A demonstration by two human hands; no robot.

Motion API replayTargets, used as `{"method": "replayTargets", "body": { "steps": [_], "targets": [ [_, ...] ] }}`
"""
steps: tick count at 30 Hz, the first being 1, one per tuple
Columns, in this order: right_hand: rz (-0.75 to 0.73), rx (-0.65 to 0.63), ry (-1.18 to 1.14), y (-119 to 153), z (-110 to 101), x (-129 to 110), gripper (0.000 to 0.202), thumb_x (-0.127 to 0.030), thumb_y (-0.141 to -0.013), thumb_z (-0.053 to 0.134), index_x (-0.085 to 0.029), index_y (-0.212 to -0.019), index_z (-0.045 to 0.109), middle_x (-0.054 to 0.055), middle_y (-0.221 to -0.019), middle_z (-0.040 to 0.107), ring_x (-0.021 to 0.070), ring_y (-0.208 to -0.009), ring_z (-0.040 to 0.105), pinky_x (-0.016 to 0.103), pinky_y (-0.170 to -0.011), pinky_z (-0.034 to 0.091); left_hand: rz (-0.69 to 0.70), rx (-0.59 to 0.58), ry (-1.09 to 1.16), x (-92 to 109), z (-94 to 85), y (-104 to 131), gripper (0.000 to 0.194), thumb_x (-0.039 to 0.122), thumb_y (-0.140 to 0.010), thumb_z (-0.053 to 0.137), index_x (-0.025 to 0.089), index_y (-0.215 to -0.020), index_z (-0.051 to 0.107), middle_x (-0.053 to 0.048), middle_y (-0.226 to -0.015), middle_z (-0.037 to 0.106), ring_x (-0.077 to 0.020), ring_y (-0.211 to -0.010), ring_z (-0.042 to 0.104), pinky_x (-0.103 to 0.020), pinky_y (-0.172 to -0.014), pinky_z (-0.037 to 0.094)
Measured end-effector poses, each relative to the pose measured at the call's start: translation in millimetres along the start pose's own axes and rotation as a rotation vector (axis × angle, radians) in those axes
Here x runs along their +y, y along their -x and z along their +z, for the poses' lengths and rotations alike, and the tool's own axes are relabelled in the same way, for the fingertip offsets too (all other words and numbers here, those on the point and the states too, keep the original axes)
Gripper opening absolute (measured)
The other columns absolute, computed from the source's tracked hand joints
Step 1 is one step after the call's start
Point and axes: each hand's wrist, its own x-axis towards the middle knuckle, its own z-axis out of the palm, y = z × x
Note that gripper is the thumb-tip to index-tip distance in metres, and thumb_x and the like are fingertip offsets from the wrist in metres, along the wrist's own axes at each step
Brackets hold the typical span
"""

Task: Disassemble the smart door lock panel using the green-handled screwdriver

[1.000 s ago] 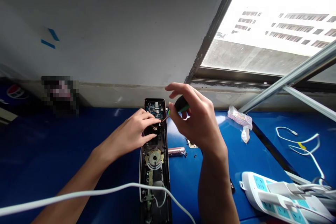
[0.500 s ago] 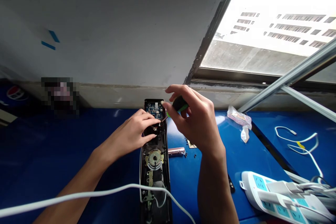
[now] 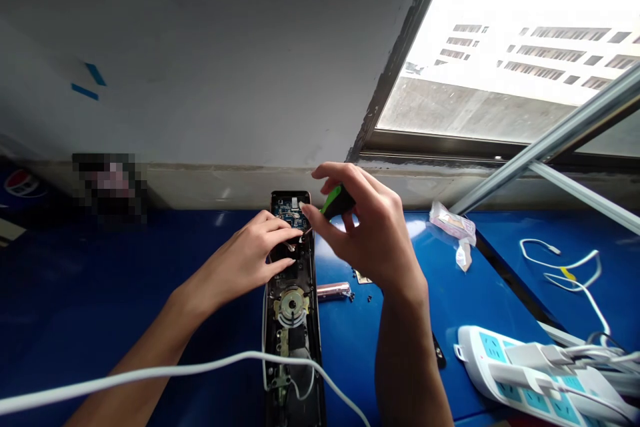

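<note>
A long black electronic device (image 3: pixel 295 277) lies opened on the blue table, its inside showing a blue circuit board (image 3: pixel 289 211) at the far end and a round metal speaker-like part (image 3: pixel 293 305) lower down. My right hand (image 3: pixel 367 227) is closed around the green-and-black handle of a screwdriver (image 3: pixel 333 202). Its thin shaft slants down to the left into the device, just below the board. Over the casing rests my left hand (image 3: pixel 263 247), thumb and forefinger apart, the forefinger's tip beside the shaft's end. Whether it pinches the small wires (image 3: pixel 290 247) there is unclear.
A white cable (image 3: pixel 200 368) crosses in front of the device. Right of it lie a pinkish wrapped cylinder (image 3: pixel 334 291) and several tiny black screws (image 3: pixel 369 298). A power strip (image 3: pixel 520 367) with plugs, a plastic packet (image 3: pixel 453 223) and a metal bar (image 3: pixel 545 133) are further right.
The screwdriver handle has turned, its green side now showing on top. The view has shifted slightly; my left hand keeps its place on the device.
</note>
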Motion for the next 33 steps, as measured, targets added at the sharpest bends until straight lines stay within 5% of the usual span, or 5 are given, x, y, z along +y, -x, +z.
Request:
{"method": "replayTargets", "body": {
  "steps": [7,12,24,28,33],
  "targets": [
    [-0.014,0.001,-0.030,0,1,2,0.047,-0.010,-0.087,0.061,-0.027,-0.132,0.058,0.002,-0.115,0.069,0.0135,-0.085,0.064,0.030,-0.072,0.053,-0.006,-0.003,0.008,-2,1.2,0,0.039,0.027,-0.089,0.078,0.028,-0.128,0.072,-0.005,-0.124,0.072,-0.0290,-0.121,0.057,-0.047,-0.101,0.056],
    [0.010,0.036,-0.012,-1,1,3,0.025,-0.016,-0.094,0.063,-0.025,-0.118,0.064,0.000,-0.103,0.070,0.0111,-0.079,0.062,0.029,-0.073,0.053,-0.013,-0.006,-0.009,-1,0.9,-1,0.043,0.026,-0.090,0.077,0.027,-0.132,0.069,-0.005,-0.125,0.072,-0.0291,-0.122,0.056,-0.048,-0.103,0.055],
    [-0.028,0.011,-0.046,-2,3,4,0.038,-0.004,-0.090,0.056,-0.024,-0.122,0.061,0.002,-0.117,0.068,0.0113,-0.083,0.061,0.029,-0.075,0.053,-0.034,-0.036,0.014,1,-1.9,1,0.042,0.043,-0.093,0.075,0.029,-0.133,0.069,-0.005,-0.127,0.071,-0.0287,-0.123,0.056,-0.047,-0.103,0.055],
    [-0.090,0.127,-0.085,-1,4,5,0.040,-0.004,-0.086,0.057,-0.024,-0.120,0.062,0.002,-0.109,0.068,0.0124,-0.080,0.060,0.031,-0.072,0.055,-0.051,0.066,-0.013,7,2.2,-2,0.041,0.047,-0.095,0.071,0.024,-0.129,0.071,-0.007,-0.124,0.073,-0.0292,-0.121,0.056,-0.048,-0.102,0.054],
    [-0.097,0.288,-0.198,2,0,-1,0.040,-0.005,-0.084,0.061,-0.027,-0.117,0.062,0.002,-0.102,0.067,0.0145,-0.077,0.060,0.033,-0.062,0.056,0.003,0.218,-0.009,11,13.9,-7,0.023,0.028,-0.098,0.069,0.017,-0.117,0.075,-0.007,-0.107,0.077,-0.0269,-0.108,0.058,-0.042,-0.092,0.056]
  ]
}}
